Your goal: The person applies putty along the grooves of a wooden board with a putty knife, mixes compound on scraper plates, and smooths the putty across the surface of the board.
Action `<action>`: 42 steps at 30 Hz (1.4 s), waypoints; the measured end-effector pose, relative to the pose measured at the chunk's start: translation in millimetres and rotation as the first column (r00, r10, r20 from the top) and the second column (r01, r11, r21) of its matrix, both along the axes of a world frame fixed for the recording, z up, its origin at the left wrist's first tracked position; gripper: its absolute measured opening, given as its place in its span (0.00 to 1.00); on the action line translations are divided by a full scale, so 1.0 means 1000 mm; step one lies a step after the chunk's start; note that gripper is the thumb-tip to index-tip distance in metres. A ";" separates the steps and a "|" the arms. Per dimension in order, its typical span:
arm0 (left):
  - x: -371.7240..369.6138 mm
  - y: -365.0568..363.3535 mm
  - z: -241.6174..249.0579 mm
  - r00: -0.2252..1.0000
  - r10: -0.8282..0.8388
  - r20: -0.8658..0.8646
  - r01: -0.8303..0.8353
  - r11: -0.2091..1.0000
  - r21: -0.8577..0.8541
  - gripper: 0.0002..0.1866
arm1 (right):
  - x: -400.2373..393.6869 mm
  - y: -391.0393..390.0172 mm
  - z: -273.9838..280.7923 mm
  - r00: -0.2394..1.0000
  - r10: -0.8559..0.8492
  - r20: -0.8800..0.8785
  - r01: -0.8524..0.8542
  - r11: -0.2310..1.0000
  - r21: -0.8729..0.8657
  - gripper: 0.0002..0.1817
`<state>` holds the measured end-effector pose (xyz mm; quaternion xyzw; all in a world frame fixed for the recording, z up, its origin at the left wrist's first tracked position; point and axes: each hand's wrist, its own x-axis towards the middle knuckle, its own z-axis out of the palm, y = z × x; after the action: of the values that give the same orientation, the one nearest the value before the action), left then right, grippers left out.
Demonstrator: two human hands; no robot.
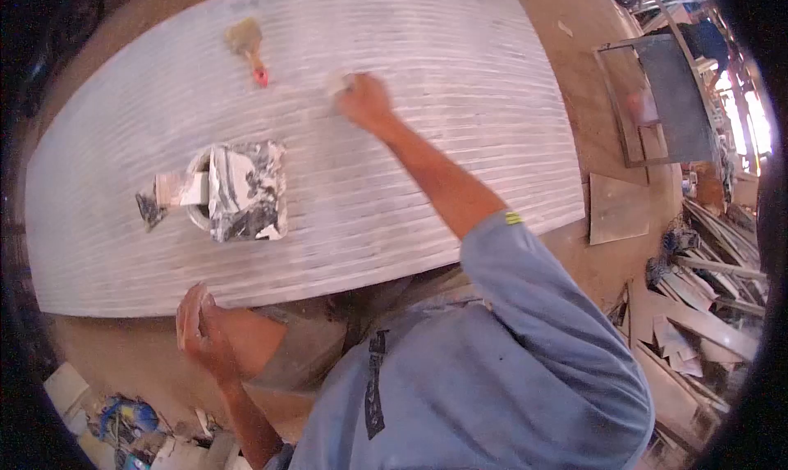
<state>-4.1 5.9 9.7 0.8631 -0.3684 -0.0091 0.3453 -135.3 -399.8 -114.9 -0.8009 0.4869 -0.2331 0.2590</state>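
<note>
A large ribbed panel (369,183), streaked whitish, lies in front of me. Over its upper middle, my right hand (363,100) is closed round a small pale object (336,84), blurred by motion. My left hand (197,326) hangs near the panel's front edge beside my knee, fingers curled together; whether it holds anything is hidden. Left of centre stands a round tub (197,213) with a paste-smeared square plate (249,191) on top. A scraper with a pale block (176,189) lies across the tub's left side. Farther up rests a yellowish brush (248,47) with a red handle tip.
Wood offcuts (698,306) are piled at the right. A flat board (617,209) lies on the floor beyond the panel's right edge, below a grey metal-framed piece (669,100). Mixed clutter (135,425) sits at the lower left.
</note>
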 end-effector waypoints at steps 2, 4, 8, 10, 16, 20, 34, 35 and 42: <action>0.000 0.001 -0.002 0.998 -0.048 0.038 0.046 0.998 0.045 0.12 | 0.020 0.011 -0.002 0.984 0.081 0.160 -0.101 0.987 0.123 0.19; 0.002 0.007 -0.008 0.997 -0.050 0.062 0.048 0.998 0.041 0.11 | 0.008 0.024 0.027 0.966 0.099 0.237 -0.166 0.945 0.282 0.18; 0.005 0.009 -0.017 1.000 0.006 0.028 -0.007 0.999 0.042 0.11 | -0.100 0.003 0.056 0.651 -0.266 0.711 -0.310 0.762 0.569 0.11; 0.002 0.002 -0.013 0.999 -0.005 0.043 0.002 0.997 0.077 0.11 | -0.188 -0.037 0.047 0.668 -0.276 0.691 -0.144 0.864 0.483 0.11; 0.003 0.001 -0.016 0.999 0.029 0.046 -0.036 0.987 0.157 0.12 | -0.424 -0.171 0.014 0.795 -0.601 -0.086 0.578 0.793 -0.191 0.18; -0.001 -0.006 -0.012 0.994 0.063 0.085 -0.083 0.964 0.252 0.14 | -0.461 -0.211 0.014 0.727 -0.652 -0.215 0.563 0.746 -0.355 0.19; 0.007 -0.005 -0.012 0.994 0.080 0.079 -0.105 0.912 0.397 0.14 | -0.441 -0.227 -0.003 0.762 -0.518 -0.388 0.409 0.850 -0.331 0.19; 0.006 -0.007 -0.013 0.992 0.085 0.090 -0.113 0.917 0.382 0.13 | -0.427 -0.222 -0.004 0.766 -0.510 -0.392 0.401 0.855 -0.328 0.19; 0.007 -0.002 -0.009 0.997 0.008 0.076 -0.030 0.953 0.302 0.12 | -0.297 -0.158 0.006 0.869 -0.400 -0.290 0.323 0.904 -0.280 0.18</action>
<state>2.8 4.2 0.2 0.9091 -0.3669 -0.0301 0.1952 -431.8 -557.5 -108.6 -0.7468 0.6371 -0.1884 0.0310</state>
